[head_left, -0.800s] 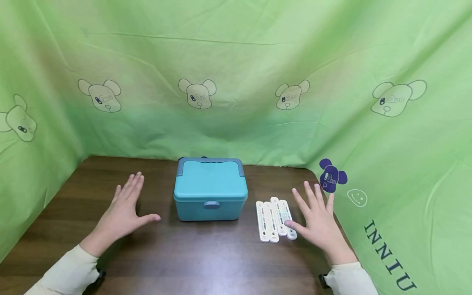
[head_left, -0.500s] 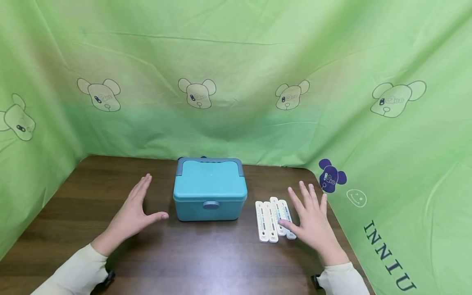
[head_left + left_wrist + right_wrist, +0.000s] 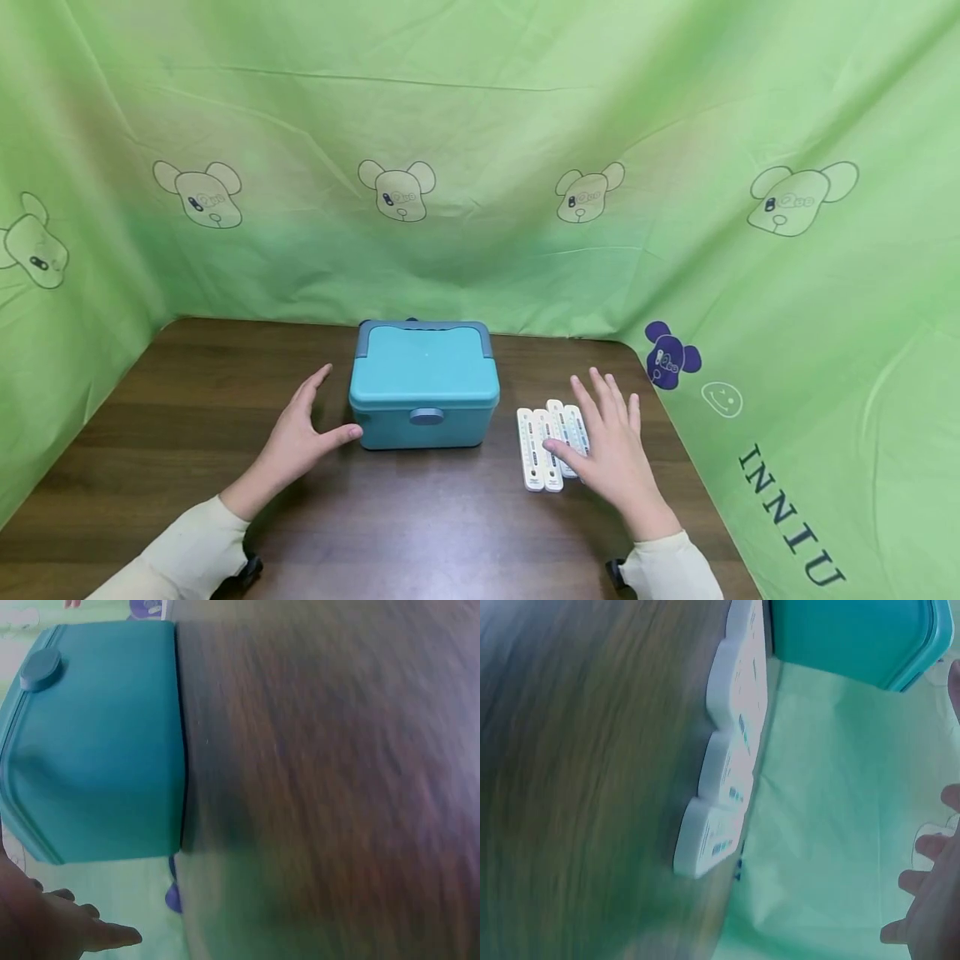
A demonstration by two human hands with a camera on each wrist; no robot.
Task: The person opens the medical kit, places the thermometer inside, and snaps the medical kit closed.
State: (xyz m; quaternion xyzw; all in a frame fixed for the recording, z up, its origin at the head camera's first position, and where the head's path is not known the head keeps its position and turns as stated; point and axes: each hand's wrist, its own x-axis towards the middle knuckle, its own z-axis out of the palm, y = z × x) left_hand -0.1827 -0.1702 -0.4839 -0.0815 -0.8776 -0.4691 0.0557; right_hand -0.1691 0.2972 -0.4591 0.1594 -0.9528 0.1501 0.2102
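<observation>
A teal lidded box (image 3: pixel 424 371) with a blue-grey handle (image 3: pixel 487 342) and a front latch (image 3: pixel 427 416) stands on the wooden table, its lid down. To its right lie several flat white sticks (image 3: pixel 530 454) with printed marks, side by side. My left hand (image 3: pixel 296 446) is beside the box's left side, fingers spread and thumb tip right at the lower front corner. Over the right-hand sticks hovers my right hand (image 3: pixel 611 442), fingers spread, partly hiding them. In the right wrist view the stick ends (image 3: pixel 712 832) show below my fingers (image 3: pixel 913 881). Neither hand holds anything.
A green cloth (image 3: pixel 480 108) with printed bear heads hangs behind the table and at both sides. The dark brown table (image 3: pixel 420 525) stretches in front of the box, and its back edge lies close behind the box.
Both hands have moved inward: the left one rightward to the box, the right one leftward over the sticks. The box and sticks stay in place on the table.
</observation>
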